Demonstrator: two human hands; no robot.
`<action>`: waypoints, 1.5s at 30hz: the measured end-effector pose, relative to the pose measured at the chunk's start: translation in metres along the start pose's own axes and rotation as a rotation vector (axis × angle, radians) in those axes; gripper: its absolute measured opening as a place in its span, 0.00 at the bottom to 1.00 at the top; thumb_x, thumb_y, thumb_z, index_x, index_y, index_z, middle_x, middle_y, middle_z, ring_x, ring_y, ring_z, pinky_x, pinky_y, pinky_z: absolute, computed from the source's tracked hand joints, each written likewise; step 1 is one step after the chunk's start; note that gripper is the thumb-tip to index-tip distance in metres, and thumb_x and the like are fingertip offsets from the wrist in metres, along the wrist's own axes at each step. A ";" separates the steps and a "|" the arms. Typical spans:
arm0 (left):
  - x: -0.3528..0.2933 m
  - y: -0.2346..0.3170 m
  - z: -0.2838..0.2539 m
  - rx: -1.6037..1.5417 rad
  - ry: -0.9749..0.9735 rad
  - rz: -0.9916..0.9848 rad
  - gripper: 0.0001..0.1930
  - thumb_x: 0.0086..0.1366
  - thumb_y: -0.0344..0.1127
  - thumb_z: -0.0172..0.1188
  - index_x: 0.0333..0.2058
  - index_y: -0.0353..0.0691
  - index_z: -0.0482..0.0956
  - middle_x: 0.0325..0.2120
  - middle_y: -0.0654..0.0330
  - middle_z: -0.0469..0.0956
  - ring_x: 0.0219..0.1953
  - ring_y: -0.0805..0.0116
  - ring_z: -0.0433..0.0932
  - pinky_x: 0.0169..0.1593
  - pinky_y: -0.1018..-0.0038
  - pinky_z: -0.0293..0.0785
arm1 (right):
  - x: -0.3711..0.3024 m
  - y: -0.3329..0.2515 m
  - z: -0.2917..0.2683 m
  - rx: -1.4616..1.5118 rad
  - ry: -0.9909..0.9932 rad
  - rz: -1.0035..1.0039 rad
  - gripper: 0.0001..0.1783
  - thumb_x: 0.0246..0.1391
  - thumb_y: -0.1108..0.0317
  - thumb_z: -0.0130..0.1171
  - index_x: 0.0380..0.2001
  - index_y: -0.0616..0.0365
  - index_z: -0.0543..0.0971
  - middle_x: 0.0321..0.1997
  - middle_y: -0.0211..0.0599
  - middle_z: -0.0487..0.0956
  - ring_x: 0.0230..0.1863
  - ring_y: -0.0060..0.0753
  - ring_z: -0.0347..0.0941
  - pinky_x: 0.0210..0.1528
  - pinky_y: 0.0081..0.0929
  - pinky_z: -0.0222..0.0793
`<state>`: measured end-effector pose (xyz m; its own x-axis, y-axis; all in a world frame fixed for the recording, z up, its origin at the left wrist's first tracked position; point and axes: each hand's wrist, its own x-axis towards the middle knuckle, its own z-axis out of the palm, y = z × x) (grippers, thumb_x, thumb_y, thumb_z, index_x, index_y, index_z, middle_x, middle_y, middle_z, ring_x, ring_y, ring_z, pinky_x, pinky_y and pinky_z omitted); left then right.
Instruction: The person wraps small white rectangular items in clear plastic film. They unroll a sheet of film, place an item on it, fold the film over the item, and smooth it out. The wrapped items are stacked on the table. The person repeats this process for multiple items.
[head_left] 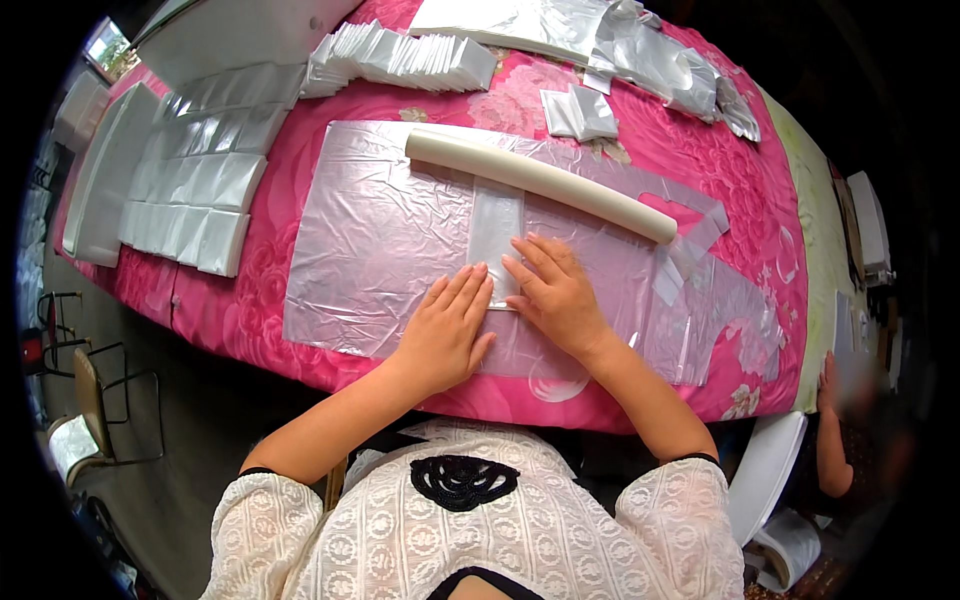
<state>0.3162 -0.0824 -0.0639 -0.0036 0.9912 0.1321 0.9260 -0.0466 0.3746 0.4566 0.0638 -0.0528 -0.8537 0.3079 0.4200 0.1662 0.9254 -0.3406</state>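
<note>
A sheet of clear plastic film (370, 230) lies spread on the table before me, its surface creased. On it rests a narrow folded strip of whitish plastic (495, 225). My left hand (447, 325) lies flat with outstretched fingers at the strip's left edge. At its right edge my right hand (555, 295) presses down, fingers spread and slightly bent. Neither hand grips anything. Beyond the hands, a cream-coloured roller tube (540, 183) lies slantwise across the film and the strip's far end. To the right, the film (720, 310) has cut-out, handle-like parts.
Rows of folded plastic packets (195, 190) lie at the left beside a white box (110, 175). More folded packets (400, 60) and a stack of plastic bags (520, 25) line the far side. A small packet (580, 112) sits past the tube. Another person's arm (832, 440) shows at right.
</note>
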 end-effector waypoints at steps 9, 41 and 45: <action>0.012 -0.026 0.004 0.033 0.275 0.272 0.11 0.49 0.30 0.57 0.33 0.32 0.74 0.41 0.52 0.76 0.42 0.59 0.76 0.46 0.68 0.72 | 0.010 0.024 0.002 0.263 -0.142 -0.057 0.20 0.41 0.79 0.55 0.43 0.61 0.75 0.49 0.43 0.74 0.53 0.45 0.68 0.55 0.35 0.64; 0.008 -0.002 -0.014 -0.667 0.104 -0.470 0.27 0.57 0.30 0.58 0.55 0.28 0.64 0.24 0.48 0.78 0.26 0.55 0.79 0.31 0.68 0.72 | -0.004 -0.007 -0.011 0.687 -0.423 0.799 0.15 0.54 0.61 0.57 0.25 0.64 0.79 0.18 0.32 0.77 0.18 0.18 0.72 0.21 0.20 0.65; 0.022 -0.009 -0.010 -0.603 0.118 -0.524 0.29 0.57 0.30 0.59 0.56 0.28 0.62 0.21 0.52 0.78 0.20 0.70 0.75 0.26 0.75 0.70 | 0.017 0.003 -0.017 0.809 -0.599 0.997 0.16 0.54 0.58 0.57 0.22 0.60 0.79 0.20 0.31 0.78 0.18 0.17 0.73 0.17 0.15 0.61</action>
<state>0.3036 -0.0614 -0.0548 -0.4520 0.8846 -0.1145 0.4301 0.3286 0.8408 0.4515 0.0753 -0.0322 -0.6594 0.4191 -0.6241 0.6642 -0.0641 -0.7448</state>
